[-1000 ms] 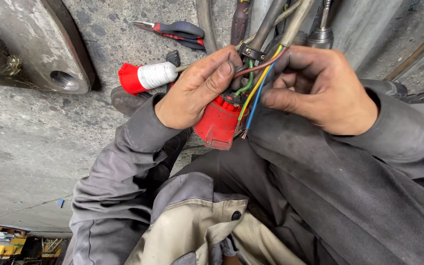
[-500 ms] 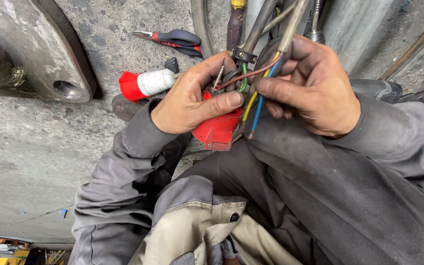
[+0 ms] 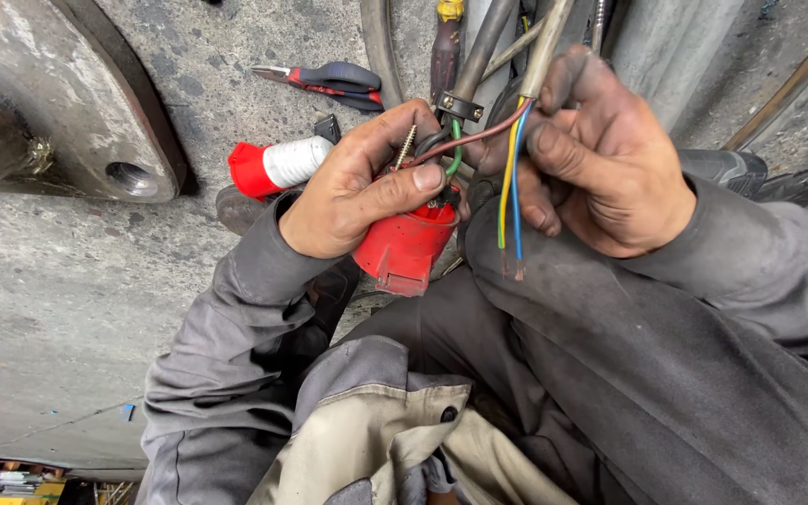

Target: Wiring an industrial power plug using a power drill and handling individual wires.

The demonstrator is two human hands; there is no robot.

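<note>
My left hand (image 3: 362, 192) grips a red plug body (image 3: 404, 248) held over my lap, thumb across its top, with a screw (image 3: 408, 145) sticking up between the fingers. My right hand (image 3: 600, 154) pinches a grey cable (image 3: 546, 47) whose stripped inner wires fan out: yellow and blue wires (image 3: 509, 187) hang down with bare copper ends, while a brown wire (image 3: 479, 136) and a green wire (image 3: 457, 154) bend toward the plug. Both hands are dirty and close together.
A red-and-white plug housing (image 3: 278, 166) lies on the concrete floor (image 3: 67, 299). Red-handled pliers (image 3: 329, 79) lie further back, and a screwdriver (image 3: 446, 47) stands among hoses. A steel flange with a hole (image 3: 95, 122) is at left. My grey-trousered legs fill the lower right.
The yellow and blue wires have been drawn out of the plug and now hang free from my right hand. My left thumb has shifted across the plug's top.
</note>
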